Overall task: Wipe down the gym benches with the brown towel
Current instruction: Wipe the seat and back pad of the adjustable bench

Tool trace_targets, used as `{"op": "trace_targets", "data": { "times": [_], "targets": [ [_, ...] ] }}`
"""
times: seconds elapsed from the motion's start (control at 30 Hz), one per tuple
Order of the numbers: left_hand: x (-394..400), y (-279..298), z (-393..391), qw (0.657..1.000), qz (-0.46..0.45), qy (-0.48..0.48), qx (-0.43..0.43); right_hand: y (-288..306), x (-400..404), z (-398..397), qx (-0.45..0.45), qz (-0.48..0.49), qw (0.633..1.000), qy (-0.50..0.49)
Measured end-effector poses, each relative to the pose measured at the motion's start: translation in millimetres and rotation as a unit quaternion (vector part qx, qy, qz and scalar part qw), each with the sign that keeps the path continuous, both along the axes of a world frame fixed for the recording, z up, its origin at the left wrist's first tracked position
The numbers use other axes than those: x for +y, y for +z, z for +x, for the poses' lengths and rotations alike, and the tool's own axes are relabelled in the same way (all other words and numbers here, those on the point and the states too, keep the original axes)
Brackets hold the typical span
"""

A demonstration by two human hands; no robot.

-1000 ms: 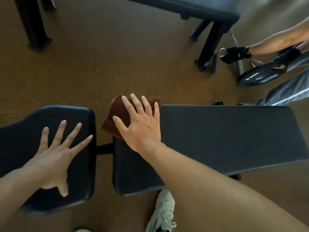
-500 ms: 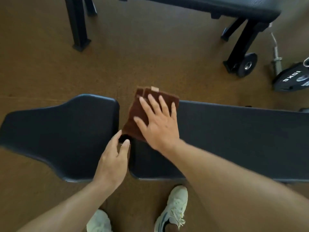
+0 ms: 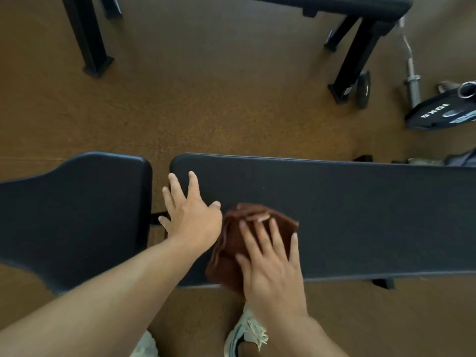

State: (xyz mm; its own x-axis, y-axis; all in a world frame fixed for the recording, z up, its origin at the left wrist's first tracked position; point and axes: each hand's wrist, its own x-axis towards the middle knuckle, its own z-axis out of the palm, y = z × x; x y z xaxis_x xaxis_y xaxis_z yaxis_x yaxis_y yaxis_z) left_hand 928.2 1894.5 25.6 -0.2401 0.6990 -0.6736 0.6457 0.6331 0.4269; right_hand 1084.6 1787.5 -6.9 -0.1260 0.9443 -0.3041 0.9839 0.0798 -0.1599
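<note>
Brown towel [image 3: 233, 249] bunched on the long bench pad [image 3: 360, 217], at its near edge close to the left end. Right hand [image 3: 270, 266] pressed flat on the towel, fingers spread, not clenched. Left hand [image 3: 190, 215] just left of the towel, open wide, palm down on the same pad's left end. Seat pad [image 3: 77, 215] beyond the gap, left of the long pad. Weight plate [image 3: 443, 113] on the floor beyond the pad's far right.
</note>
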Motion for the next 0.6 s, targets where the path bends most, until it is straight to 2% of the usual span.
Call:
{"op": "trace_targets", "data": {
  "times": [0.07,0.13,0.23,0.33,0.47,0.53,0.6],
  "targets": [
    [9,-7,16,0.998,-0.048,0.025,0.031,-4,56,-2,0.019,0.019,0.997,-0.069],
    [9,-16,25,0.996,-0.058,0.029,0.064,-4,117,-3,0.037,0.004,0.991,-0.129],
    [3,-25,30,0.992,-0.047,0.015,0.114,-7,156,-2,0.036,-0.002,0.992,-0.121],
    [4,-25,33,0.991,-0.058,0.01,0.122,-5,100,14,0.026,0.031,0.996,-0.085],
    [3,-22,30,0.989,-0.094,-0.02,0.113,3,-11,51,0.032,-0.001,0.998,-0.055],
    [6,-21,29,0.988,-0.109,-0.034,0.107,5,-25,60,0.021,-0.019,0.999,-0.034],
    [7,-18,29,0.988,-0.112,-0.037,0.103,6,-4,62,0.032,-0.029,0.999,-0.029]
  ]
}}
